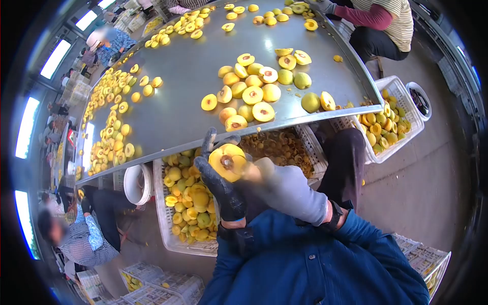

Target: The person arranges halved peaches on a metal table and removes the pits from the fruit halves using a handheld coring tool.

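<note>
In the head view my left hand [222,192], in a dark glove, holds a yellow peach half [231,161] with its cut face up and the reddish hollow showing. My right hand [292,185], in a pale grey glove, is closed close beside the fruit and blurred by motion. Something brownish juts from its fingers toward the hollow, too smeared to name. Beyond both hands, a pile of peach halves [252,95] lies on the metal table [178,109], some cut side up, others skin side up.
A crate of peach halves [170,236] stands below the table edge, left of my hands. Scraps fill another crate [311,152]. At right are a full crate [414,119] and a bucket [426,109]; a white bucket [137,185] is at left. Co-workers sit around the table.
</note>
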Demonstrator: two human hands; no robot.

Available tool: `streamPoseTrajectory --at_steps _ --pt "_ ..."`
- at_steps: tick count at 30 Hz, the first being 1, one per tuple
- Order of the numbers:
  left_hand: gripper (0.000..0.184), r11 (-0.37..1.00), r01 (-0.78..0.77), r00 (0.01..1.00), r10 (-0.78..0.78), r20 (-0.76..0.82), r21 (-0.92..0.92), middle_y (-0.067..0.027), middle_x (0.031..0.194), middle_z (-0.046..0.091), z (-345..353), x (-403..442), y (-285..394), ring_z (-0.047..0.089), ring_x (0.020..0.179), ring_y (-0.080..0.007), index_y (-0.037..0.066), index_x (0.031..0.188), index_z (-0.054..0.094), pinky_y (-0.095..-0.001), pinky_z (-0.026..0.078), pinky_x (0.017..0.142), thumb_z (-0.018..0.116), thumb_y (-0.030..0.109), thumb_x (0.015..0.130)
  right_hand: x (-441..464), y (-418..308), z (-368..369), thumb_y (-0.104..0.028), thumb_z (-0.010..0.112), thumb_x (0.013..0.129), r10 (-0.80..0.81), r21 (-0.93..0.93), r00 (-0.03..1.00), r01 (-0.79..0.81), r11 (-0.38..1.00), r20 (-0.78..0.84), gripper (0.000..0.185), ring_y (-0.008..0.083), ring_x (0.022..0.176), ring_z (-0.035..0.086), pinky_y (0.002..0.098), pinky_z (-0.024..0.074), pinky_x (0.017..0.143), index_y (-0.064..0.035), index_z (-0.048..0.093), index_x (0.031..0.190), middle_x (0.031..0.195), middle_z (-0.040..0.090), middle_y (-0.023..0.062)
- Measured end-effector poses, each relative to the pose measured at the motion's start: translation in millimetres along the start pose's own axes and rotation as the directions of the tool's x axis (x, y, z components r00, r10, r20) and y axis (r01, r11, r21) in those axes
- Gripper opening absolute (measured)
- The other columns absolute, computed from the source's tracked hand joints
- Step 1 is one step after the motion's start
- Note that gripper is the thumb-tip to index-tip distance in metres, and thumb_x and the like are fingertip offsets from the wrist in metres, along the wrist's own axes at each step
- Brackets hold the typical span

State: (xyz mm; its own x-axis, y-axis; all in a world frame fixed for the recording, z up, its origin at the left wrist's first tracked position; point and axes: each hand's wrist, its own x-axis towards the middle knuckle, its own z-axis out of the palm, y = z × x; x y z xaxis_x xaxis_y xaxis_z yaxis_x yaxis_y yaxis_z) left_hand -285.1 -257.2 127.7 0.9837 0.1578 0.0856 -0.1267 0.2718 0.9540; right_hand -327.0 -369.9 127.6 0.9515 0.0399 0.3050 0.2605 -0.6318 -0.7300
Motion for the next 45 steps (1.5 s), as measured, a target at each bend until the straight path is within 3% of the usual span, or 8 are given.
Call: streamPoseTrajectory --at_steps 19,23,30,33,36,40,42,45 --pt "0.056 0.981 -0.192 0.981 0.192 0.023 -0.011 -0.0115 0.105 0.062 3 -24 0 0.061 0.093 -0.0205 -0.004 0.122 0.053 -0.0337 0.051 0.086 0.036 0.046 0.103 -25 1 -15 -0.018 0.062 0.086 -0.019 -0.033 0.993 0.023 0.999 0.112 0.019 0.0359 0.059 0.064 0.0444 0.0494 0.049 -0.0042 0.049 0.091 0.066 0.061 0.0151" --pt "0.054 0.881 -0.38 0.924 0.376 0.069 0.281 -0.0124 0.106 0.063 8 -26 7 0.061 0.093 -0.0198 -0.005 0.118 0.057 -0.0326 0.051 0.085 0.034 0.042 0.104 -23 10 -14 -0.017 0.063 0.085 -0.012 -0.067 0.982 0.025 0.997 0.19 0.02 0.0364 0.059 0.063 0.0453 0.0499 0.05 -0.0036 0.049 0.091 0.065 0.061 0.0162" --pt "0.05 0.803 -0.484 0.859 0.359 0.366 0.349 -0.0131 0.111 0.063 -12 -14 18 0.061 0.099 -0.0224 -0.004 0.117 0.059 -0.0348 0.049 0.089 0.032 0.035 0.104 -23 -2 -39 -0.018 0.062 0.085 0.123 0.543 0.767 -0.548 0.636 0.63 0.023 0.0325 0.069 0.064 0.0411 0.0483 0.063 0.0002 0.057 0.1 0.074 0.063 0.0209" --pt "0.049 0.605 -0.665 0.718 0.356 0.598 0.438 -0.0163 0.101 0.066 -26 3 24 0.065 0.09 -0.0251 -0.004 0.117 0.06 -0.036 0.051 0.083 0.032 0.034 0.103 -28 10 -34 -0.018 0.061 0.086 0.005 0.552 0.872 -0.314 0.772 0.489 0.024 0.0222 0.068 0.061 0.0385 0.048 0.065 0.0018 0.058 0.1 0.073 0.061 0.0127" --pt "0.053 0.753 -0.495 0.783 0.169 0.599 0.435 -0.0164 0.1 0.066 -12 0 38 0.066 0.089 -0.0257 -0.002 0.125 0.056 -0.0378 0.052 0.082 0.032 0.04 0.103 -28 7 -40 -0.017 0.059 0.087 0.092 0.227 0.876 -0.222 0.948 0.473 0.023 0.0131 0.073 0.054 0.0331 0.0468 0.067 0.0022 0.06 0.099 0.074 0.059 0.0068" --pt "0.064 0.989 -0.001 0.932 0.054 0.359 -0.148 -0.0145 0.094 0.067 8 -17 17 0.065 0.085 -0.0257 -0.001 0.132 0.049 -0.0378 0.053 0.078 0.033 0.052 0.101 -32 13 -27 -0.019 0.062 0.086 0.054 0.622 0.922 -0.301 0.723 0.383 0.024 0.0248 0.073 0.063 0.0383 0.0486 0.067 0.0001 0.058 0.099 0.076 0.063 0.0157" --pt "0.062 0.982 -0.185 0.936 0.167 0.309 0.028 -0.0142 0.093 0.067 10 -22 11 0.065 0.085 -0.0248 -0.002 0.127 0.052 -0.0366 0.053 0.079 0.033 0.051 0.101 -35 14 -24 -0.019 0.062 0.086 0.042 0.66 0.918 -0.314 0.683 0.394 0.023 0.0276 0.072 0.064 0.0396 0.0489 0.066 -0.0007 0.058 0.1 0.075 0.063 0.017" --pt "0.059 0.896 -0.359 0.871 0.221 0.438 0.261 -0.0132 0.092 0.067 -3 -15 17 0.066 0.084 -0.0224 -0.003 0.115 0.058 -0.0353 0.053 0.079 0.032 0.048 0.102 -28 8 -42 -0.018 0.061 0.087 0.113 0.008 0.895 -0.129 0.992 0.431 0.021 0.0231 0.064 0.061 0.0382 0.0483 0.062 -0.0014 0.059 0.099 0.069 0.062 0.0102"
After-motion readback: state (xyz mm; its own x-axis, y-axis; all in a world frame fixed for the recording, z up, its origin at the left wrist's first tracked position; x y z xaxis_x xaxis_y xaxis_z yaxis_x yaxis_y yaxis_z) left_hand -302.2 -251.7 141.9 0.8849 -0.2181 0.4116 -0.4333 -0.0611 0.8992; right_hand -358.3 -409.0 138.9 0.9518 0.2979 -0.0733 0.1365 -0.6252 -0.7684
